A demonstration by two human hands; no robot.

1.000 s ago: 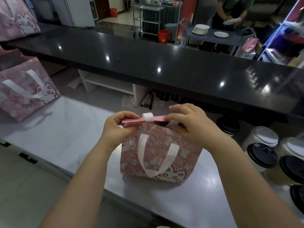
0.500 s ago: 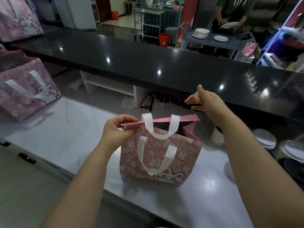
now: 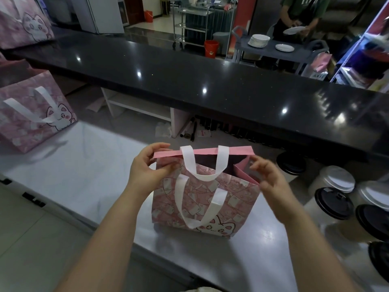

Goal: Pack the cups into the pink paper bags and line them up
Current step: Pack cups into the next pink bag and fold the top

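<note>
- Worktop (image 3: 84, 165): pale grey, glossy.
- Black counter (image 3: 189, 81) behind it, ceiling lights reflected.
- White shelf unit (image 3: 134, 104) under the counter; loose rolls, pens (image 3: 192, 131) on floor beside it.
- Red bucket (image 3: 211, 48) on floor beyond the counter.
- Steel trolley (image 3: 189, 20) further back.
- Grey cart (image 3: 263, 52) w/ plate stack (image 3: 259, 40) and single plate (image 3: 284, 47).
- Person in green top (image 3: 303, 9) at cart, holding a plate (image 3: 293, 30).
- Blue rack (image 3: 357, 49), far right.

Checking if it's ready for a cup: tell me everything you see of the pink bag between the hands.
The pink paper bag stands upright on the pale countertop, mouth open, inside dark. Its front shows envelopes and a white cat; two flat white handles, the near one hanging down. The left hand pinches the far rim's left end; the right hand grips the folded right side.
</note>
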